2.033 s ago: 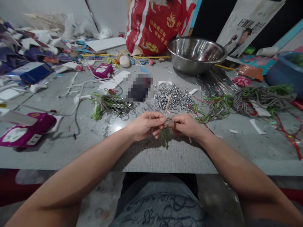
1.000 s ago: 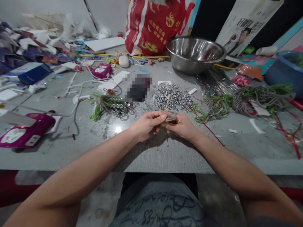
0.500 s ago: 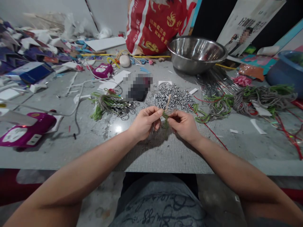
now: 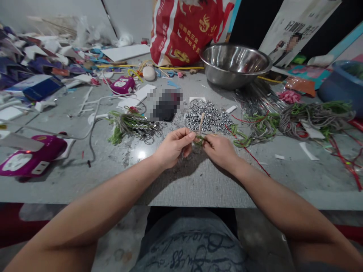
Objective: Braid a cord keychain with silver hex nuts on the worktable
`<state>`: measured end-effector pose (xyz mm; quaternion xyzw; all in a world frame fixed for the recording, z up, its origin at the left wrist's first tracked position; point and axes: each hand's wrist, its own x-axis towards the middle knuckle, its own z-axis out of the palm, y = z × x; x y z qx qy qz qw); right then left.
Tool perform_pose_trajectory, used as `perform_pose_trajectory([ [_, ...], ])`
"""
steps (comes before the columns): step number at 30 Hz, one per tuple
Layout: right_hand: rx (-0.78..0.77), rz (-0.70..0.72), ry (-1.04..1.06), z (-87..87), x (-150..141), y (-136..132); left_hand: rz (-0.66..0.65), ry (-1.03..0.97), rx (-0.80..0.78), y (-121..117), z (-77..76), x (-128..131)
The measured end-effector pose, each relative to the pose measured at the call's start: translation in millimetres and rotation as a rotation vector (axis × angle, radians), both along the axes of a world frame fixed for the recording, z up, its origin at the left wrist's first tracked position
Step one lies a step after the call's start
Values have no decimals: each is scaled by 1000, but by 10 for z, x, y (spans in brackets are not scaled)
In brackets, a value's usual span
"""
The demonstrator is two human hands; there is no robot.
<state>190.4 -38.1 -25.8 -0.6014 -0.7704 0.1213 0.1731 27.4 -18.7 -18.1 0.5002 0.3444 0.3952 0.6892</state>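
Between my two hands is a small length of green cord (image 4: 199, 141). My left hand (image 4: 179, 145) pinches it between thumb and forefinger, and a thin pale stick (image 4: 201, 121) stands up close to that pinch. On the cord's other side, my right hand (image 4: 220, 150) has its fingers closed on the green strand. Just beyond the hands lies a spread of shiny metal beads (image 4: 208, 113). A bundle of green and grey cords with metal pieces (image 4: 127, 126) rests to the left, and more green and grey cords (image 4: 262, 126) lie to the right.
A steel bowl (image 4: 235, 68) and a red bag (image 4: 178, 34) stand at the back. Purple devices (image 4: 48, 153) with a grey cable sit on the left, near piled scraps (image 4: 34, 56). A blue tub (image 4: 340, 81) stands at the right, and red cords (image 4: 346, 158) lie nearer.
My right hand has turned over slightly, its fingers now more curled, and the green cord between the hands shows as a loop. My left hand has hardly moved.
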Motion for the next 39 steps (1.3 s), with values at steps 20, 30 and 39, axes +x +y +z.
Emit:
perform_pose_trajectory([
  [20,-111,612,-356,187,-169,-254,281,123,287,-17,-14,-7],
  [30,-77,690,-419,159,-228,-314,255,166,323,-22,-65,12],
  [39,459,205,381,36,8,-129,170,211,206,-17,21,-13],
])
